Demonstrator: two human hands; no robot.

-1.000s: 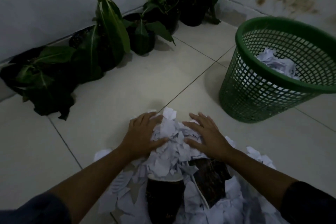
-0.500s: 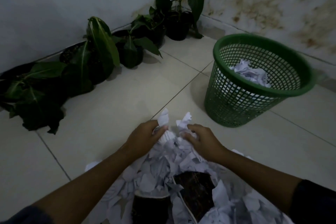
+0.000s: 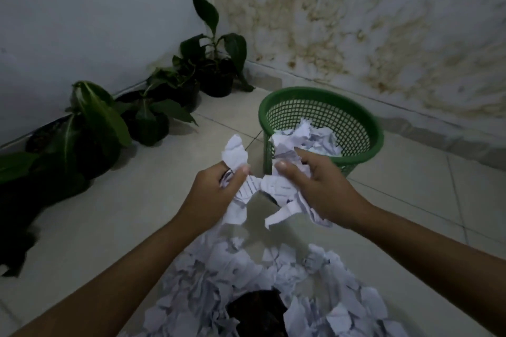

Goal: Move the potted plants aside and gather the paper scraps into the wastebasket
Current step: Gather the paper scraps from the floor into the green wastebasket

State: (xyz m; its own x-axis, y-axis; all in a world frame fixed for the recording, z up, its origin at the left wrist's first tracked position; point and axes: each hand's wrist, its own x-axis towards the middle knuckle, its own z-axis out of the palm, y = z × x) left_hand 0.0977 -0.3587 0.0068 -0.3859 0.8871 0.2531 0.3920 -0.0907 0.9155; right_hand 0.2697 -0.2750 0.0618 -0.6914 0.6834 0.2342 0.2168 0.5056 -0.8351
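My left hand point(image 3: 216, 189) and my right hand point(image 3: 315, 183) each grip a bunch of torn white paper scraps point(image 3: 256, 186), lifted above the floor just in front of the green mesh wastebasket point(image 3: 364, 128). Crumpled paper point(image 3: 320, 139) lies inside the basket. A heap of white scraps point(image 3: 246, 276) covers the floor below my hands. Several dark potted plants point(image 3: 147, 117) stand in a row along the left wall, reaching into the corner.
A dark object point(image 3: 260, 312) pokes out of the scrap heap at the bottom. The stained wall point(image 3: 356, 35) runs behind the basket. Pale floor tiles point(image 3: 131, 200) lie between plants and heap.
Both hands closed on scraps from the heap and lifted them up toward the basket. The view tilted upward, so the heap now sits lower in the frame.
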